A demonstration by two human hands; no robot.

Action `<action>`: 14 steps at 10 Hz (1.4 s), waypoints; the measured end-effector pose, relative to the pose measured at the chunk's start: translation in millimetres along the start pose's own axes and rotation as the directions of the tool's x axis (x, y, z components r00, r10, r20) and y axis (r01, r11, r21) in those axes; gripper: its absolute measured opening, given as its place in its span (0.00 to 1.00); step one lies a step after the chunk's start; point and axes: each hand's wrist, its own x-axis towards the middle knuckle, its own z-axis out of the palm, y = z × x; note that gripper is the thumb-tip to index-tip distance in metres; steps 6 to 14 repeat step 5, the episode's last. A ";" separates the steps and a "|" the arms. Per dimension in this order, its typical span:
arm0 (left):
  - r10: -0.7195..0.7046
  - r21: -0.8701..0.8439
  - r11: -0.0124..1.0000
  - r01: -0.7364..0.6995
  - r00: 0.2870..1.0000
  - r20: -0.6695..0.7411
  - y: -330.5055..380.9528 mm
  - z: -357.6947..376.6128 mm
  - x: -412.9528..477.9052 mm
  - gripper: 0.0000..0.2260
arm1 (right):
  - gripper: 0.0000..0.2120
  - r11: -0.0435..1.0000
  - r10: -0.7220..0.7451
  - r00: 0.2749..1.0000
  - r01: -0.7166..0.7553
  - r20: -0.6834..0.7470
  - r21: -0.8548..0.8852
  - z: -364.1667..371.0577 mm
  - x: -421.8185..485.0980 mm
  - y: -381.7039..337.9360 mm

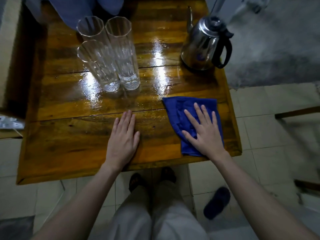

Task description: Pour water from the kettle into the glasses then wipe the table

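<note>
Cloth (pixel 174 108), blue and a bit rumpled, sitting on the near right part of the wooden table (pixel 69 135), almost at the right edge. Pinned under the right hand (pixel 204 132), palm down, fingers spread flat and open on top, not bunched around anything. Left hand (pixel 123 137) also palm down, flat on bare wood just left of the cloth, fingers straight and held together, holding nothing.

Further back on the left: three tall clear glasses (pixel 110 54) upright in a tight cluster, pretty much touching each other. Looks like a little water in the bottoms, hard to say how much. Steel kettle (pixel 200 44) at the far right corner, well apart from the glasses, black handle pointing right, thin spout pointing to the far side, lid on.

Tabletop shiny with bright wet-looking glare patches between glasses and kettle.

Below the near edge: light trousers and dark sandals on a tiled floor, plus one dark slipper (pixel 217 202) lying off to the right. Blue fabric (pixel 69 9) hanging over the far edge behind the glasses.
</note>
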 end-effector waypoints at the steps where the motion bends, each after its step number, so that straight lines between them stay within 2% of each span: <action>1: -0.014 -0.003 1.000 0.014 1.000 0.015 1.8 -1.3 0.3 0.27 | 0.35 1.000 -0.014 1.000 0.014 0.019 -0.018 -3.5 0.3 8.4; 3: -0.013 -0.031 0.999 0.014 0.999 0.035 -3.9 -24.9 -0.8 0.26 | 0.36 0.999 -0.012 0.993 0.018 0.121 -0.047 -13.5 7.9 -2.9; 5: -0.054 -0.117 0.992 0.039 0.989 -0.134 -24.7 -77.6 8.2 0.20 | 0.37 0.994 0.048 0.966 -0.020 0.255 -0.109 -51.9 16.5 -25.7; 14: -0.054 -0.117 0.992 0.039 0.989 -0.134 -24.7 -77.6 8.2 0.20 | 0.37 0.994 0.048 0.966 -0.020 0.255 -0.109 -51.9 16.5 -25.7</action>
